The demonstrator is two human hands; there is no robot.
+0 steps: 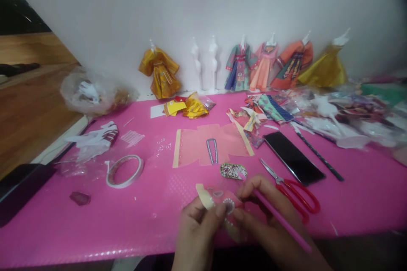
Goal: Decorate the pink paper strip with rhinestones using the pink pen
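Observation:
Near the table's front edge, my left hand (pixel 199 230) pinches a small pink and cream fabric piece (pixel 206 197) edged with white beads. My right hand (pixel 270 216) is closed on the same piece from the right, and a pink pen-like stick (pixel 282 220) lies along its fingers. Just beyond the hands is an oval glittery palette (pixel 233 170). A larger pink fabric piece (pixel 189 146) with cream side strips lies flat behind it, with a beaded blue-grey loop (pixel 212 151) on it. Red-handled scissors (pixel 299 197) rest right of my right hand.
A black phone (pixel 294 156) and a dark thin rod (pixel 319 156) lie at the right. A white tape roll (pixel 125 171) is at the left. Dressed doll forms (pixel 160 72) stand along the wall, with plastic-wrapped items (pixel 340 120) at back right.

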